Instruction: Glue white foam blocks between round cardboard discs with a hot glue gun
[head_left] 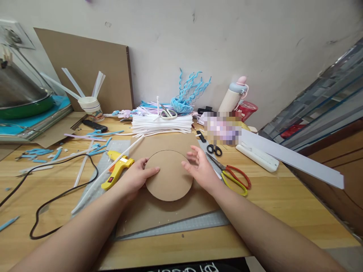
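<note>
With your left hand (138, 176) pinching the cardboard disc (169, 183) at its left edge and your right hand (202, 169) loosely open, one-sided support could let it tip.

"From here, is that disc (168, 177) matt cardboard?"
"Yes, smooth-faced. The glue gun (115, 174) looks like shiny plastic."
"And the tabletop (283, 196)?"
"Wood-grained, smooth, with a slight sheen."

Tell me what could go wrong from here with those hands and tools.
The left hand grips the cardboard disc at one edge while the right hand is open, so the disc might tilt or slip. The glue gun lies beside the left forearm; if hot, it could burn. The scissors' blades lie close to the right hand and could nick it.
</note>
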Demonstrator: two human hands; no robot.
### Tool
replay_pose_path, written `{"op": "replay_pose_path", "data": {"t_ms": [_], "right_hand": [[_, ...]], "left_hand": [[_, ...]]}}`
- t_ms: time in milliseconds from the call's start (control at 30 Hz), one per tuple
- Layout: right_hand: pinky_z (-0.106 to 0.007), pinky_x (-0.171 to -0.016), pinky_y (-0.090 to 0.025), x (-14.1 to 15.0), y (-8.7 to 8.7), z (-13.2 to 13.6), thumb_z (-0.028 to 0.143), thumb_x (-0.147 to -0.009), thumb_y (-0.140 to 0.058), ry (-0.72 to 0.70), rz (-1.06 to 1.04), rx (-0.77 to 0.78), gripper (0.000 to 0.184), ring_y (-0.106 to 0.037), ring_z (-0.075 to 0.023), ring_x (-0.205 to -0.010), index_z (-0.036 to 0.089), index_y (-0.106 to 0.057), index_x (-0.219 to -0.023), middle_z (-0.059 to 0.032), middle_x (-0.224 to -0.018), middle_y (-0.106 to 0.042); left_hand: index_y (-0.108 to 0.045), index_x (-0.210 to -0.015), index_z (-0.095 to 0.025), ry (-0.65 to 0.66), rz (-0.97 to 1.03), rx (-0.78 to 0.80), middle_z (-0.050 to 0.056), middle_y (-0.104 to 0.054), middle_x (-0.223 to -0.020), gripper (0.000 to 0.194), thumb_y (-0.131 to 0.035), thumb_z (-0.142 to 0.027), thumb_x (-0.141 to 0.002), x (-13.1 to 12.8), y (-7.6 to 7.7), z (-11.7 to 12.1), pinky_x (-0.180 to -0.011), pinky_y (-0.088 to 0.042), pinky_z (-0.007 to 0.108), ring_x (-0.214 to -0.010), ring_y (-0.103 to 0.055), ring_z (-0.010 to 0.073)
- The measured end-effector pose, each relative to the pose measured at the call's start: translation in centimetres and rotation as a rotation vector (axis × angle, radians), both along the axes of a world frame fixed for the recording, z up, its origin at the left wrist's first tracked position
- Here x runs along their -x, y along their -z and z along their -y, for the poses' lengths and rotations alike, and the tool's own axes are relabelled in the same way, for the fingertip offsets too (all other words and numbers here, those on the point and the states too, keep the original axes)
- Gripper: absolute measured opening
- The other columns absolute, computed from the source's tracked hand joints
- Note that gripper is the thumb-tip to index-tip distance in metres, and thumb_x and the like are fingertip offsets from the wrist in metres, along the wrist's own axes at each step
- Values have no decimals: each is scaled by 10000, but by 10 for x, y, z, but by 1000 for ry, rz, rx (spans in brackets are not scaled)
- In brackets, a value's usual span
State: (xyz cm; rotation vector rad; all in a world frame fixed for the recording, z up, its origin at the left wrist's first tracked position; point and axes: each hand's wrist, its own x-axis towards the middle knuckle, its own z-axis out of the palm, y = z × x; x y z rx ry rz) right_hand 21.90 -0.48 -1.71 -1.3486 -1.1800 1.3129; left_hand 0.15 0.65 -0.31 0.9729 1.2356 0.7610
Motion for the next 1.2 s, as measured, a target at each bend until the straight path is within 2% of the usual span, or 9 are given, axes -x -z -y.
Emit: {"op": "replay_pose_path", "data": {"t_ms": [100,200,333,500,600,700,867,1033,1200], "right_hand": [[-514,-1203,-94,2,-5,6,594,-519,-842,-177,467,-208,1207,-138,-298,-1485,248,-253,-1514,-127,-1604,-209],[-566,-1190,-20,10,-8,16,717,-474,-797,-374,870,-266,1370,-13,-303,-1500,247,-106,-1560,-145,-1628,-91],[-597,-1168,43,21,-9,22,780,-514,-729,-453,1070,-186,1364,67,-305,-1492,234,-54,-1566,-166,-1626,-29],[-644,-1121,121,28,-11,24,863,-485,-662,-505,1146,-211,1391,137,-325,-1473,262,-17,-1562,-171,-1614,91],[-665,-1112,110,31,-10,27,815,-509,-699,-568,1161,-244,1307,117,-345,-1476,328,-86,-1555,-144,-1623,74],[-628,-1155,7,31,-9,30,707,-618,-715,-558,1132,-275,1138,19,-326,-1495,339,-168,-1546,-119,-1635,-50],[-579,-1170,-158,17,-10,28,701,-735,-625,-494,934,-325,938,-136,-306,-1488,311,-294,-1521,-90,-1615,-202],[-457,-1105,-364,-1,-12,17,550,-916,-487,-251,505,-421,544,-485,-256,-1319,241,-558,-1358,-88,-1407,-555],[-406,-915,-501,-9,-6,4,509,-886,-554,83,292,-385,398,-657,-282,-1031,194,-716,-1067,-79,-1056,-736]], "left_hand": [[-559,-1179,-162,22,-96,-41,137,-693,-1153,651,-761,-455,-634,-1,6,0,-767,-582,373,-956,-696,284],[-586,-1183,-169,30,-270,-129,126,-686,-1156,662,-728,-505,-631,0,7,-1,-813,-555,387,-991,-675,295],[-565,-1274,-207,-31,-590,-287,92,-680,-1114,763,-727,-554,-615,17,-8,-7,-841,-493,393,-941,-652,292],[-599,-1217,-263,-150,-1224,-469,38,-685,-1092,483,-495,-547,-840,61,-42,-20,-740,-463,326,-857,-640,231],[-644,-1146,-247,-235,-1300,-408,47,-686,-1075,422,-479,-498,-850,87,-55,-25,-720,-448,330,-859,-621,245],[-644,-1138,-248,-299,-1331,-351,48,-687,-1037,420,-444,-491,-860,105,-59,-26,-693,-436,327,-796,-610,234],[-673,-1088,-263,-159,-1317,-289,30,-693,-927,399,-466,-496,-839,109,-53,-21,-667,-423,290,-775,-608,214],[-675,-1031,-251,12,-1313,-241,48,-703,-1006,388,-536,-509,-778,104,-43,-12,-640,-406,295,-819,-618,241],[-662,-905,-246,42,-1307,-209,56,-714,-924,275,-544,-444,-755,111,-36,-6,-629,-405,296,-818,-625,257]]}}
